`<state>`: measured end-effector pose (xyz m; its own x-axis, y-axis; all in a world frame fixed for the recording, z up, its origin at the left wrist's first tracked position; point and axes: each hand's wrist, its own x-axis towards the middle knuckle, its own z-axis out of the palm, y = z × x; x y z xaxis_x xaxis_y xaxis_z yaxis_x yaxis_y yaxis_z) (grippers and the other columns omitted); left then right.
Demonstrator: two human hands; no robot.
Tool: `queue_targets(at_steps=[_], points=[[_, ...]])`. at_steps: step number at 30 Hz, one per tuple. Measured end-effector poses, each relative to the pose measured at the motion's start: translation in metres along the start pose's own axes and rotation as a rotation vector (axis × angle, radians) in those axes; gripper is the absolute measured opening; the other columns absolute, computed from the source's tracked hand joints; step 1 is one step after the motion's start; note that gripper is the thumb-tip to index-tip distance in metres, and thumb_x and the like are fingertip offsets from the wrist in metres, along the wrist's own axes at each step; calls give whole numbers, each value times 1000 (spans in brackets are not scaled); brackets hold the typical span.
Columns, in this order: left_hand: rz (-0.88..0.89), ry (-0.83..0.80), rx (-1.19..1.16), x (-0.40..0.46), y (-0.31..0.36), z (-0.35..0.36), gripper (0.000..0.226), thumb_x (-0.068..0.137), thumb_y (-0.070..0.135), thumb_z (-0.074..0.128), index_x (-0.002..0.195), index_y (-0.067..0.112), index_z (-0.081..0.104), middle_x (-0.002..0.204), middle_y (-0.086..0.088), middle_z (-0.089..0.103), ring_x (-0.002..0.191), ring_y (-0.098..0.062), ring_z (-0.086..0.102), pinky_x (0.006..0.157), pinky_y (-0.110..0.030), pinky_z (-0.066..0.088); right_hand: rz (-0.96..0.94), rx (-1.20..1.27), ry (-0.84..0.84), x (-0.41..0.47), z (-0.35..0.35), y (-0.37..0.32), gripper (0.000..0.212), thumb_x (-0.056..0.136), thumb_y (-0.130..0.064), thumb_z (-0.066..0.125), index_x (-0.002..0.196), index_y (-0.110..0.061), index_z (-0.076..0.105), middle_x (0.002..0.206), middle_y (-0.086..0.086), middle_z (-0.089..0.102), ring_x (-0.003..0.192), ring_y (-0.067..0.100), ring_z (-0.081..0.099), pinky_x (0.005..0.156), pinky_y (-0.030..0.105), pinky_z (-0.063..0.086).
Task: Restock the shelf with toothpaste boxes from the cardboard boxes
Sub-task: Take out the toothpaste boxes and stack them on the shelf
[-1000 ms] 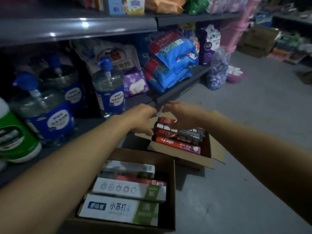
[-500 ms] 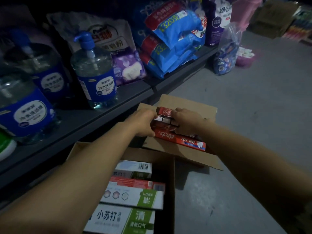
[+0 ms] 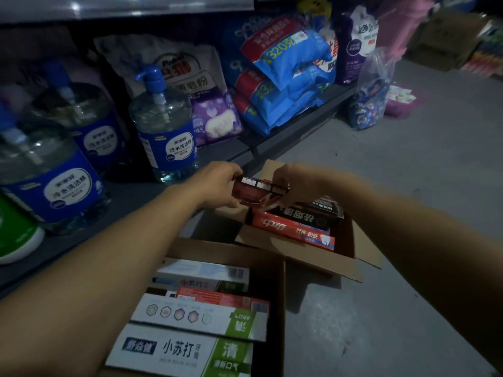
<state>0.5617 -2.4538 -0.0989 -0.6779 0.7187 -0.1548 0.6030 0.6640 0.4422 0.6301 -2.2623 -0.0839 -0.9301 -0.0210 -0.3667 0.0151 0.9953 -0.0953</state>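
Two open cardboard boxes sit on the floor by the low shelf. The far box holds red and dark toothpaste boxes. The near box holds white-and-green toothpaste boxes. Above the far box, my left hand and my right hand grip the two ends of a small stack of red toothpaste boxes, lifted clear of the ones below.
Large pump bottles with blue labels stand on the low shelf just left of my hands. Blue detergent bags and a purple pack fill the shelf further right. A plastic bag leans on the grey floor.
Both hands closed on the ends of the red stack and raised it out of the far box. The camera tilted down and moved nearer.
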Motion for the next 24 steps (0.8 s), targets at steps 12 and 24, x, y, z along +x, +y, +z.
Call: queue_targets(at_steps=[12,24], points=[[-11,154,-94,-78,-15,-126,63,73,21,82,130,17,55,119,1,62,105,-15,59,97,-35,48,-105,241,45,-36,-102,-82,25,74,-20,79,94,-19,64,89,-1,66,81,16,61,71,33,51],[-84,287,-303,-178,-40,-239,59,75,14,81,128,11,55,112,-1,66,99,-13,65,89,-32,54,-306,516,266,-82,-248,-185,22,78,0,73,95,-8,62,78,4,64,64,12,61,59,26,53]])
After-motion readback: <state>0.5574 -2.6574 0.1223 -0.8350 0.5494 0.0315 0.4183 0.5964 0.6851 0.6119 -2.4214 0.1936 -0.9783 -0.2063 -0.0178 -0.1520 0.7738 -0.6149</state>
